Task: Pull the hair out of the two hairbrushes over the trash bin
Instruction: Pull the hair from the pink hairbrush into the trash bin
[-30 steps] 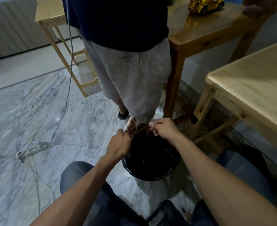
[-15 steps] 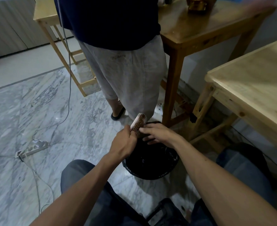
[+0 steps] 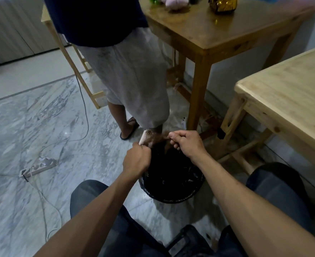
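My left hand (image 3: 136, 160) grips the handle of a pale hairbrush (image 3: 147, 136), whose bristled head sticks up over the far rim of the trash bin (image 3: 173, 196). Brown hair (image 3: 163, 139) stretches from the bristles to my right hand (image 3: 185, 144), which pinches the tuft between its fingers just right of the brush. The bin is round, lined with a black bag, and stands on the floor between my knees. Only one hairbrush is in view.
A person in grey shorts (image 3: 134, 80) and sandals stands just beyond the bin. A dark wooden table (image 3: 218, 34) with a gold toy is behind; a pale wooden table (image 3: 290, 97) is at right. A power strip (image 3: 39, 166) and cables lie on the marble floor at left.
My right hand, spread flat on the bristles half a second ago, has closed on a tuft of hair and pulled it to the right. The brush stays over the bin.
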Action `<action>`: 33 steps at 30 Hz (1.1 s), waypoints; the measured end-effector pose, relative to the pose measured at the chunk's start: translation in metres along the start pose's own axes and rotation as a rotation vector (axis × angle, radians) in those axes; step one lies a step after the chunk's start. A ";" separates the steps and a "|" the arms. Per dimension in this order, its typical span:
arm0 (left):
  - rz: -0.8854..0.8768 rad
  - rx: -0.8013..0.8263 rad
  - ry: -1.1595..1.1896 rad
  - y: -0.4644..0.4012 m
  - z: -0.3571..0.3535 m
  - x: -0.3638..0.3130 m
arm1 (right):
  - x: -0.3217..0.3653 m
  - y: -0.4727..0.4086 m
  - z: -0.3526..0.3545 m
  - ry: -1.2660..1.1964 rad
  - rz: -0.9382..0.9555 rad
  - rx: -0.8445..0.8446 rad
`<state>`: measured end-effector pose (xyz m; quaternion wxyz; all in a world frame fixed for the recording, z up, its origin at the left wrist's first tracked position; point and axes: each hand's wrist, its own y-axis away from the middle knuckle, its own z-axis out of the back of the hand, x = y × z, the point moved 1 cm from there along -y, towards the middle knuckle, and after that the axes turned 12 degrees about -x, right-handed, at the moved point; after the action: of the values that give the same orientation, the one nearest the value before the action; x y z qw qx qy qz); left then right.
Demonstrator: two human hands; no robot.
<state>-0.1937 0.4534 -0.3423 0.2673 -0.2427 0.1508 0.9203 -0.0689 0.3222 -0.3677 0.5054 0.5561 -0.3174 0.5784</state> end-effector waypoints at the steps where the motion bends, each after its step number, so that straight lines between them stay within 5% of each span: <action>1: 0.046 0.001 0.004 -0.002 0.002 0.001 | 0.001 0.000 0.002 -0.019 -0.011 -0.027; 8: 0.115 -0.054 0.008 -0.010 0.011 0.003 | -0.004 -0.003 0.017 -0.088 -0.089 -0.217; 14: -0.042 0.044 0.046 0.003 0.004 -0.004 | -0.010 -0.006 0.007 0.602 -0.301 0.231; 19: -0.172 0.060 0.000 0.010 -0.003 -0.009 | -0.006 0.001 -0.011 0.157 -0.165 0.149; 23: -0.110 0.118 0.056 0.007 -0.003 -0.007 | -0.005 -0.001 -0.013 0.176 -0.114 0.165; 30: -0.044 0.114 0.055 -0.004 0.003 0.009 | -0.012 -0.025 0.016 0.182 -0.134 -0.251; 33: -0.025 0.113 0.040 -0.007 0.002 0.013 | -0.019 -0.025 0.020 0.173 -0.179 -0.132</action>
<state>-0.2004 0.4654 -0.3484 0.2890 -0.2474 0.2046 0.9019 -0.0421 0.3066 -0.3875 0.6159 0.4958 -0.2590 0.5548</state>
